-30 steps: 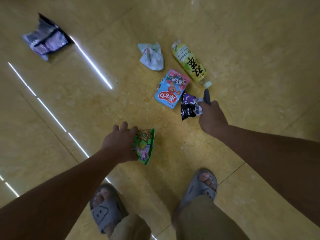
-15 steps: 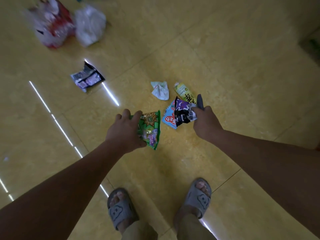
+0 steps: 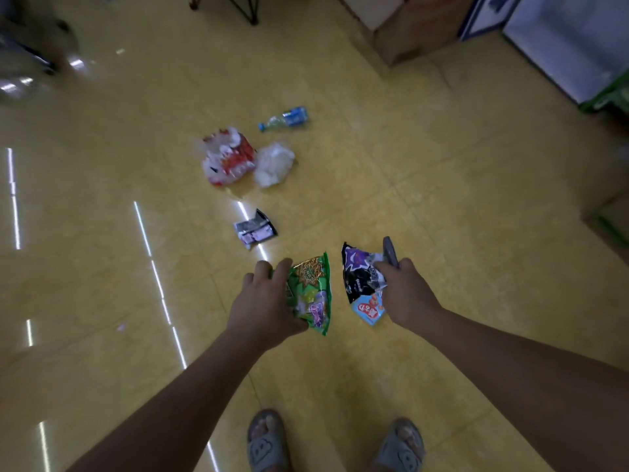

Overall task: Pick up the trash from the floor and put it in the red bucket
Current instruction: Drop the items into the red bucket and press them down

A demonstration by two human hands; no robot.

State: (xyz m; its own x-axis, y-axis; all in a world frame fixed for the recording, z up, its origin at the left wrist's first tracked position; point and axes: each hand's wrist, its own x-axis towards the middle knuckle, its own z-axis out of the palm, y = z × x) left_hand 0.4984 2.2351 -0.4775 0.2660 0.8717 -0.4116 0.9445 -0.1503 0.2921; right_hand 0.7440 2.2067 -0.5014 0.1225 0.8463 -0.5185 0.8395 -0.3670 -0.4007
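Partly obscured: right hand [image 3: 405, 294] covers most of what it carries. Fingers closed on a black/purple wrapper [image 3: 357, 277]; a blue/red packet [image 3: 367, 310] pokes out just below it, appears held in the same grip, but contact is hidden. A dark grey object [image 3: 389, 252] sticks up past the knuckles, can't ID it. Left hand [image 3: 269, 301] clamped on green snack bag [image 3: 311, 292], fingers over its left edge, bag well off the floor [image 3: 442, 199].

Red bucket not in frame. Top of view blurred: cardboard box [image 3: 408, 32] cut off by the upper edge, black stand legs [image 3: 245, 6] likewise, dark blur top left unreadable.

Still on the floor, ahead of the hands: silver/black wrapper [image 3: 255, 229]; further off, red/white bag [image 3: 228, 158] touching a white crumpled bag [image 3: 274, 163]; blue-label bottle [image 3: 286, 119] lying on its side beyond them.

Vs 0.5 s ago: view pitched up and fwd, room edge now showing. Small white wrapper and yellow bottle no longer visible. Blue/red packet was on the floor then, now up at the right hand. Both grips unchanged. Sandals [image 3: 265, 444] at the bottom edge, cut off.
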